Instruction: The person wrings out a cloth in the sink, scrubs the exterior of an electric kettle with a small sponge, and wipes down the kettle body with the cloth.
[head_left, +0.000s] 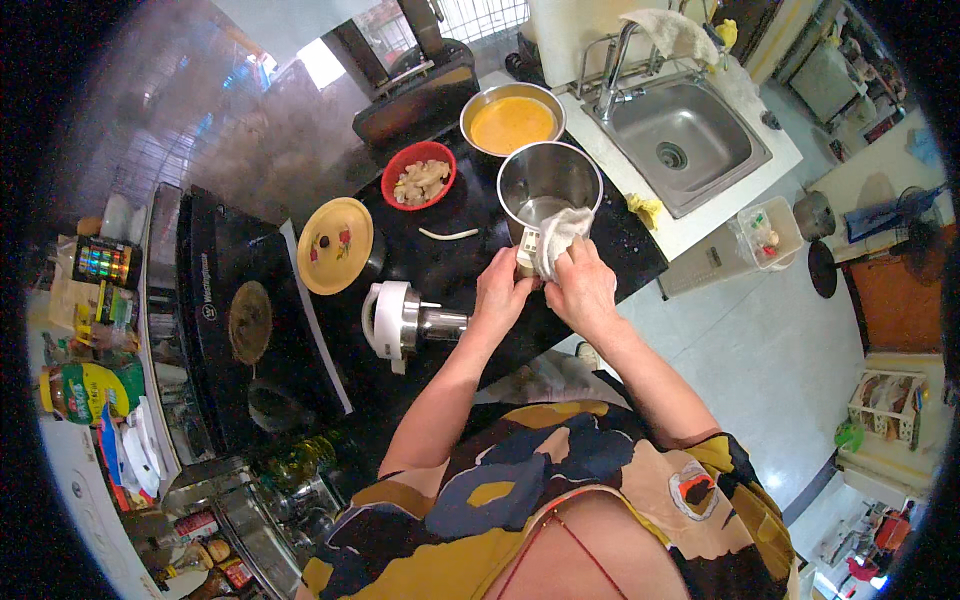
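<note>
A tall stainless-steel jug (551, 176) of what looks like a soymilk maker stands on the black counter, with a little wet sheen at its bottom. My left hand (499, 292) grips the near side of the jug, by its pale panel (529, 244); the fingertips are partly hidden. In my right hand (585, 286) is a bunched white cloth (562, 232), pressed against the jug's outer near side and reaching its rim. The machine's white-and-steel head (397, 322) lies on its side left of my left forearm.
Behind the jug is a steel bowl of orange liquid (514, 124). A red basket (386, 176) holds pale pieces, and a white strip (448, 234) lies nearby. Leftward are a yellow flowered lid (334, 247) and a black cooktop (225, 315). A sink (690, 176) and yellow cloth (645, 210) are at right.
</note>
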